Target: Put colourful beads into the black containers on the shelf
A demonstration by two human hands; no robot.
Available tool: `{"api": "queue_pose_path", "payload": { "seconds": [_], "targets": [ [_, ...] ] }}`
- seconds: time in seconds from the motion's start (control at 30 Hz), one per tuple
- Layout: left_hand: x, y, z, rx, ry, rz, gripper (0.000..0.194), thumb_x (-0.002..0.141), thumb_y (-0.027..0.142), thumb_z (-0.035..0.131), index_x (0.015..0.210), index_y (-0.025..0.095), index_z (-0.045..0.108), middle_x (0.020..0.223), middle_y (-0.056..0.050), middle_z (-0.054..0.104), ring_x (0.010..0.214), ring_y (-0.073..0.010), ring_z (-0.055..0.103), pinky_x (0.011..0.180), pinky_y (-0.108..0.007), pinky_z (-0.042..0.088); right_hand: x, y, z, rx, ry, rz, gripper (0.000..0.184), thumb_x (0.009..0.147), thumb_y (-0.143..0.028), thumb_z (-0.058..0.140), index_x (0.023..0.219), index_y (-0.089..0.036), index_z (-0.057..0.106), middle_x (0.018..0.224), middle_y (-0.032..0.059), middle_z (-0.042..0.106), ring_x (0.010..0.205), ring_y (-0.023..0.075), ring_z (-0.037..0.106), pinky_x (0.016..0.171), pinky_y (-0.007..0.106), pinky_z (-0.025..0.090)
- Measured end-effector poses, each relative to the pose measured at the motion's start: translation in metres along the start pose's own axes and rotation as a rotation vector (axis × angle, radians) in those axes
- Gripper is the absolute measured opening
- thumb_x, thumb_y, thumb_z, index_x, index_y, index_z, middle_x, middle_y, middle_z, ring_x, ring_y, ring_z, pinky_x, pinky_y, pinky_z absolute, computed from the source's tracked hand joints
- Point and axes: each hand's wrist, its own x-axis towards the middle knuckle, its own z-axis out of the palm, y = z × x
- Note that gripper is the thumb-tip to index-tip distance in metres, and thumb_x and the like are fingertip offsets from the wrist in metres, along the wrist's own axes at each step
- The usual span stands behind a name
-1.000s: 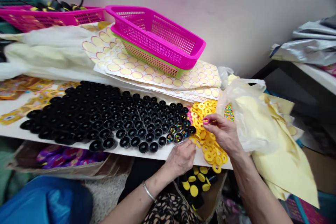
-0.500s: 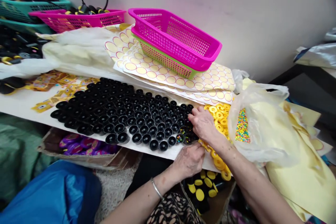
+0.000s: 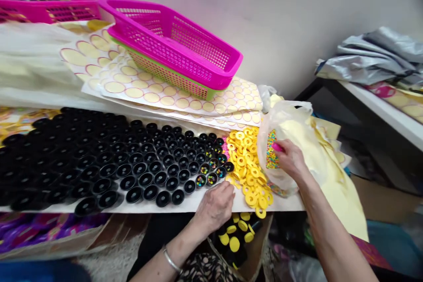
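Pink little scoop or cap, pinched in your right hand (image 3: 291, 158) fingertips, sits at the mouth of the thin clear plastic bag of tiny multicoloured candy beads (image 3: 271, 150) near the white board's (image 3: 211, 200) right front corner; that bag looks floppy and the beads light and rolly, so I'd grab it by the rim. Your left hand (image 3: 215, 207) rests loosely curled and holding nothing on the front edge, just beside the small black round plastic cups (image 3: 139, 169) and yellow plastic rings (image 3: 247, 172), plain wall behind.

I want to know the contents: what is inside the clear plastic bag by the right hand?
The clear plastic bag holds small multicoloured beads. The right hand and the folds hide the rest.
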Motion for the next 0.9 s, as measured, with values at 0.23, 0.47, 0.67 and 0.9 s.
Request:
{"api": "queue_pose_path", "payload": {
  "seconds": [0.23, 0.47, 0.67, 0.9],
  "targets": [
    [0.002, 0.001, 0.000, -0.002, -0.008, -0.012, 0.011, 0.091, 0.015, 0.036, 0.084, 0.018, 0.045, 0.083, -0.003, 0.053, 0.078, -0.0143, 0.051, 0.068, -0.027, 0.042, 0.018, -0.009, 0.029, 0.006, -0.190, 0.053, 0.005, 0.055, -0.011, 0.060, 0.057, -0.016, 0.060, 0.067, 0.0085, 0.064, 0.076, 0.0240, 0.060, 0.066, 0.029, 0.039],
    [0.001, -0.001, 0.003, -0.006, -0.005, -0.017, 0.011, 0.091, 0.016, 0.037, 0.086, 0.018, 0.047, 0.085, -0.004, 0.053, 0.080, -0.0145, 0.053, 0.069, -0.027, 0.044, 0.005, 0.010, 0.026, 0.403, -0.011, 0.083, 0.018, 0.066, -0.031, 0.054, 0.074, -0.016, 0.060, 0.065, 0.0010, 0.061, 0.064, 0.0165, 0.056, 0.059, 0.027, 0.043],
    [0.002, -0.001, 0.003, -0.026, 0.004, -0.010, 0.012, 0.090, 0.015, 0.037, 0.087, 0.018, 0.048, 0.086, -0.004, 0.054, 0.082, -0.0148, 0.053, 0.071, -0.028, 0.045, -0.019, -0.005, 0.008, 0.698, 0.089, 0.119, 0.024, 0.065, -0.033, 0.066, 0.081, -0.016, 0.063, 0.074, 0.0021, 0.064, 0.067, 0.0152, 0.057, 0.064, 0.029, 0.047],
    [-0.002, 0.004, 0.003, 0.013, -0.015, -0.002, 0.010, 0.089, 0.015, 0.039, 0.085, 0.017, 0.048, 0.085, -0.004, 0.054, 0.080, -0.0151, 0.053, 0.069, -0.027, 0.044, -0.033, -0.072, 0.008, 0.796, -0.073, -0.078, 0.015, 0.073, -0.026, 0.067, 0.087, -0.018, 0.066, 0.078, 0.0012, 0.063, 0.069, 0.0138, 0.055, 0.065, 0.027, 0.043]
  ]
}}
